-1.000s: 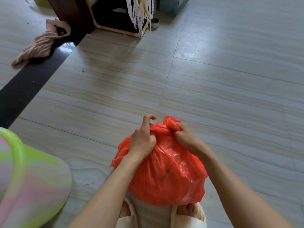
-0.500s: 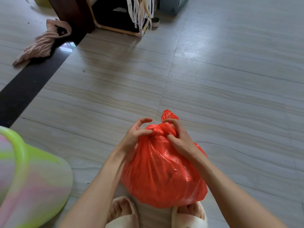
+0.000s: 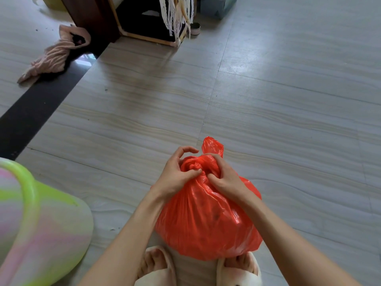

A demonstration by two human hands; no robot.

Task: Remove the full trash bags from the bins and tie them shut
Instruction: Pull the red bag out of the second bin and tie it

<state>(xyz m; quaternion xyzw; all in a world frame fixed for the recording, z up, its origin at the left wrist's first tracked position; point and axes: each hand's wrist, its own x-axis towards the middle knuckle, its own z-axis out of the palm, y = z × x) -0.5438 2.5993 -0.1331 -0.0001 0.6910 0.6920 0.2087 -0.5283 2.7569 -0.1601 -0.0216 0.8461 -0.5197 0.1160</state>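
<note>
On the tiled floor (image 3: 268,100), just in front of the person's slippered feet, stands a full orange trash bag (image 3: 206,219), already out of its bin and gathered tight at the neck. The step in hand is the tying: a knot (image 3: 193,165) sits bunched at the top of the bag, and one loose tail (image 3: 212,146) of plastic sticks up beyond it. The left hand (image 3: 177,176) pinches the plastic at the knot with thumb and lower fingers, while its forefinger and the finger next to it arch free above, touching nothing. The right hand (image 3: 223,178) has its fingers curled into the gathered plastic on the other side of the knot, thumb pressed in just beside the left thumb. Both hands, then, are holding the neck of the bag, close together. The knot looks formed but perhaps not drawn tight; whether it is a single or a double hitch cannot be told. The next move, in my judgement, calls for pulling the ends apart to snug the knot down without tearing the thin film, then letting go. To the left, near the person, lies a green-rimmed plastic bin (image 3: 41,219), seemingly tipped on its side. Well apart, a pink cloth (image 3: 53,56) lies by dark wooden furniture (image 3: 92,17).
</note>
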